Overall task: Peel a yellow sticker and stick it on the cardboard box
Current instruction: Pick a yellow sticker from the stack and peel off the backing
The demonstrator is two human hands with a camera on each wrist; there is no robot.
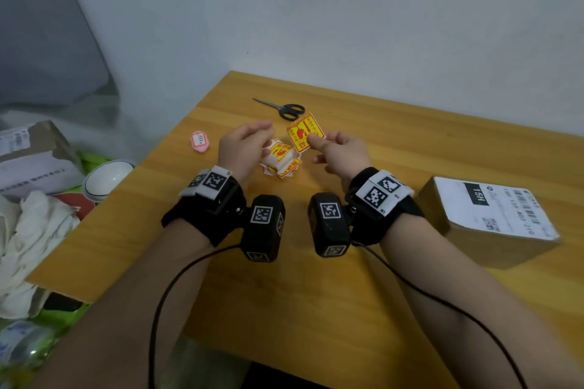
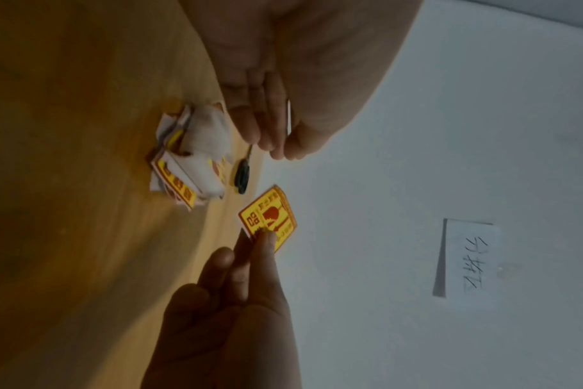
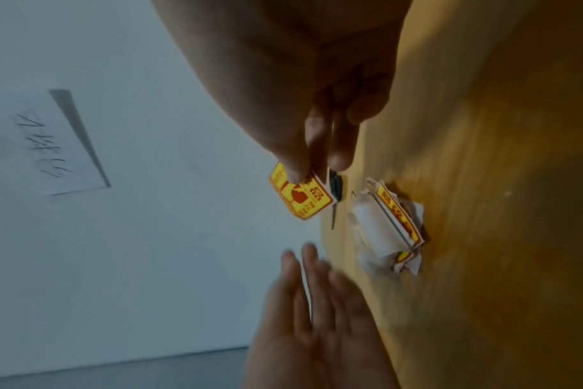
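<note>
My right hand [image 1: 316, 140] pinches a yellow sticker with red print [image 1: 303, 131] by its lower corner and holds it above the table. The same sticker [image 3: 303, 200] shows under my right thumb [image 3: 293, 168], and again [image 2: 270, 213] in the left wrist view. My left hand [image 1: 267, 126] hovers just left of it. A thin white sheet, seen edge-on [image 2: 288, 115], sits between the left thumb and fingers. Below the hands lies a crumpled pile of stickers and white backing [image 1: 281, 163]. The cardboard box [image 1: 442, 218], with a white shipping label on top, stands on the table at the right.
Black scissors [image 1: 286, 109] lie behind the hands and a small pink tag [image 1: 199, 141] to their left, both on the wooden table [image 1: 284, 294]. Off its left edge are a white bowl [image 1: 107, 178], a white cloth [image 1: 34, 230] and another box [image 1: 34, 155].
</note>
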